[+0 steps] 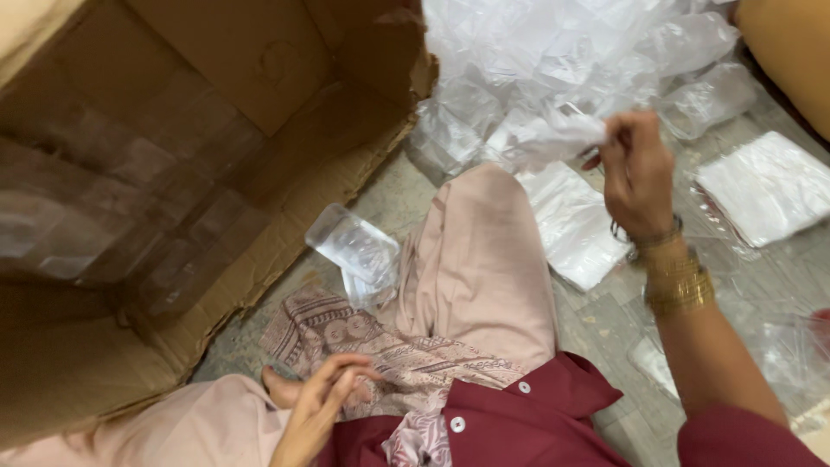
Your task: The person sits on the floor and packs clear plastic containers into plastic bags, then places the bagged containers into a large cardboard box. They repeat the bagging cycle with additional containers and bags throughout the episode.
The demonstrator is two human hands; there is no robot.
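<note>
On stone floor (596, 324) (indoors): plastic bags (562, 52)

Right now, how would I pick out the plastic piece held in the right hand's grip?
Find the big open cardboard box on the left; beside it is a heap of clear plastic bags. Just below the heap, the right hand pinches a crumpled whitish bag, the only one lifted off the floor rather than lying flat.

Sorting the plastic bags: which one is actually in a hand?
The crumpled bag pinched by the right hand; the others lie on the floor, untouched.
</note>
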